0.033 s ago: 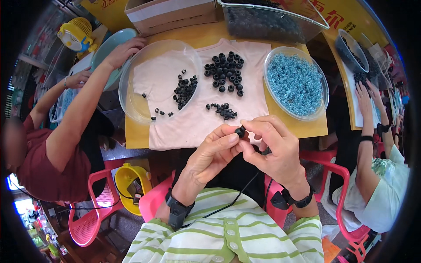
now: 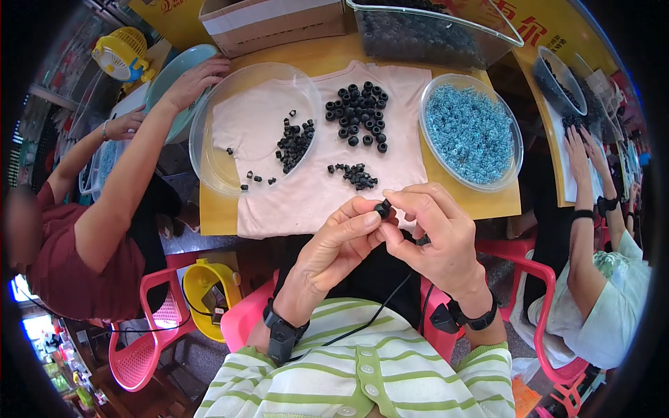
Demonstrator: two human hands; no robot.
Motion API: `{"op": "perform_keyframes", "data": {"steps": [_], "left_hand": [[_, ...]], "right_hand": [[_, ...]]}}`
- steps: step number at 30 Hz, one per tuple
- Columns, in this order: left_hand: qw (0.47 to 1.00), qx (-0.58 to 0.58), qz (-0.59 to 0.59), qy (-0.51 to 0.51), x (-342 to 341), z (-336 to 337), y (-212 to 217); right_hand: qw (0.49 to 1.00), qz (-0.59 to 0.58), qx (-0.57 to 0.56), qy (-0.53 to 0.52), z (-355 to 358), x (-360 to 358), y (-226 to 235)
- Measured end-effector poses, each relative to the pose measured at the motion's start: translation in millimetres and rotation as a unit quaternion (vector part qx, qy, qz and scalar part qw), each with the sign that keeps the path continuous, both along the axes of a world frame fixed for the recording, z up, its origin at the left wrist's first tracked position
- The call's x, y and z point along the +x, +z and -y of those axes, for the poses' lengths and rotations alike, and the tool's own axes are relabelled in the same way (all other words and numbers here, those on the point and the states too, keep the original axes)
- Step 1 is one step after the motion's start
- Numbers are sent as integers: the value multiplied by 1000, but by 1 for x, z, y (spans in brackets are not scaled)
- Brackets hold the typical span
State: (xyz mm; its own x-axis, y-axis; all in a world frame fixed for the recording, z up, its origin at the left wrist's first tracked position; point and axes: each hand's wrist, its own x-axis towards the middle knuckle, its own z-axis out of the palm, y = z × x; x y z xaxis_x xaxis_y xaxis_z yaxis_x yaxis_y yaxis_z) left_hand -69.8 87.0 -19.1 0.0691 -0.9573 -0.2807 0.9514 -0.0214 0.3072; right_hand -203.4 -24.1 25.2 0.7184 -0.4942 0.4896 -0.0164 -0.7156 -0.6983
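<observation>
Close in front of my body, just off the table's near edge, both hands meet fingertip to fingertip. My left hand [image 2: 346, 233] pinches a round black bead-like piece [image 2: 380, 209] between thumb and fingers. My right hand [image 2: 435, 233] is closed on a small black part [image 2: 387, 201] at the top of that piece; its exact shape is mostly covered by fingers. Beyond them, on a pink cloth [image 2: 279, 216], lie a group of round black pieces with holes [image 2: 355, 111] and a smaller heap of little black parts [image 2: 359, 177].
A clear round tray [image 2: 198, 171] at left holds more small black parts. At right, another tray [image 2: 518, 143] is full of blue coiled springs. Behind stand a cardboard box [image 2: 272, 31] and a clear bin [image 2: 418, 45] of black pieces. Co-workers' arms [image 2: 132, 167] reach in from both sides.
</observation>
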Motion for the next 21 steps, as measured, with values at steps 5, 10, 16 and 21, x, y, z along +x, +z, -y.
{"op": "perform_keyframes", "data": {"steps": [5, 10, 16, 21], "left_hand": [[1000, 26, -12, 2, -6, 1, 8], [1000, -22, 7, -10, -5, -3, 1], [1000, -8, 12, -15, -9, 2, -17], [998, -4, 63, 4, -5, 7, -8]], "right_hand": [[997, 13, -72, 0, 3, 0, -2], [991, 48, -124, 28, 2, 1, -5], [995, 27, -95, 0, 2, -4, -10], [997, -7, -74, -29, 1, -1, -14]]}}
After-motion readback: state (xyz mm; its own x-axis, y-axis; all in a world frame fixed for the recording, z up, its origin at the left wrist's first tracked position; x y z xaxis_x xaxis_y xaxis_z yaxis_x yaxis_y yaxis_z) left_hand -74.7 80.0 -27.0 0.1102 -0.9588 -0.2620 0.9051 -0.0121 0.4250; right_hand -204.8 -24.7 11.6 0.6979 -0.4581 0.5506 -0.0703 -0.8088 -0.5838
